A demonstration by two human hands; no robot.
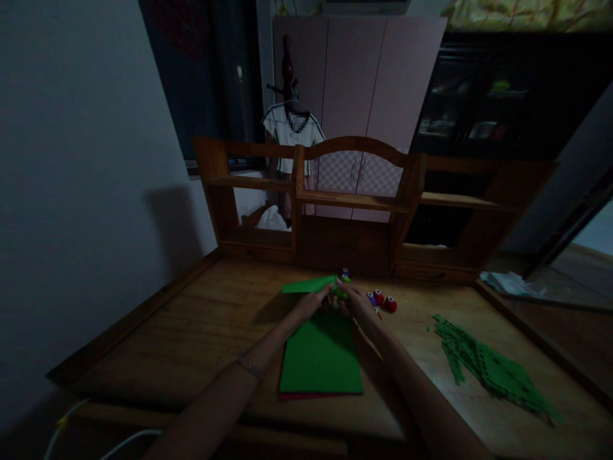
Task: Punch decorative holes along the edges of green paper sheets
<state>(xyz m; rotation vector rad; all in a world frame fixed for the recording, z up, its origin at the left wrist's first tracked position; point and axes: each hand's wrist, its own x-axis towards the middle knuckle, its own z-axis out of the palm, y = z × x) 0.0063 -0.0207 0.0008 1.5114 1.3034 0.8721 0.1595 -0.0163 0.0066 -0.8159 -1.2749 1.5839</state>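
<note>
A: How are the hands set?

B: The left hand (317, 301) seems to pinch the right end of a green sheet (304, 285). The right hand (355, 300) has its fingers curled at a small green piece (345, 278); I cannot tell whether they close on it

A: Why is the sheet up like that?

B: It juts out left of the left hand, raised off the surface (201, 332), probably so that its pinched end meets the green piece between both hands

A: And the green stack (320, 361)?

B: Just on the body's side of both hands, a reddish edge (306, 397) showing underneath. I'd guess it lies there to stay within reach of either one

A: What else is about?

B: Red pieces (391, 305) and a purple piece (370, 298) sit just right of the right hand; well apart, farther right, lie green scraps (502, 370) full of holes

A: Anything in the way?

B: The small pieces crowd the right hand's outer side, and beyond both hands a wooden shelf unit (342, 246) closes off the far edge
</note>
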